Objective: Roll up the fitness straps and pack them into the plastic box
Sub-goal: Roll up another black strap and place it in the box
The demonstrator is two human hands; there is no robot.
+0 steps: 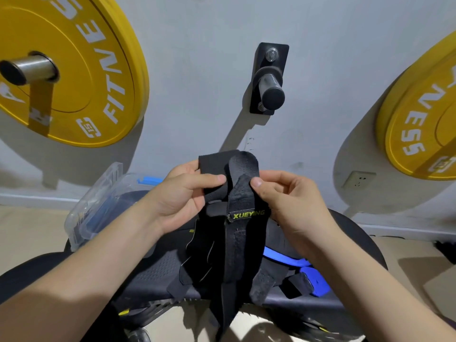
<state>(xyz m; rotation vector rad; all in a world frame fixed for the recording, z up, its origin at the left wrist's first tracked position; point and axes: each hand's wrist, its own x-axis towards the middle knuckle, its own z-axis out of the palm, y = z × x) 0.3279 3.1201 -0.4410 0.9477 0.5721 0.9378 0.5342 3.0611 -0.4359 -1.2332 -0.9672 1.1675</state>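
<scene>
I hold a black fitness strap [240,201] with a yellow-green label up in front of me, its tail hanging down towards my lap. My left hand [183,193] pinches the wide upper end from the left, thumb on the front. My right hand [283,198] pinches the folded part just right of centre. A clear plastic box [98,206] with a blue clip stands tilted at the left on a black round surface. Another strap with a blue part [296,265] lies on that surface below my right hand.
Yellow weight plates [74,70] hang on wall pegs at the upper left and at the right edge [419,124]. A bare black wall peg [270,82] sticks out above my hands. A wall socket [359,180] sits low on the right. Beige floor surrounds the black surface.
</scene>
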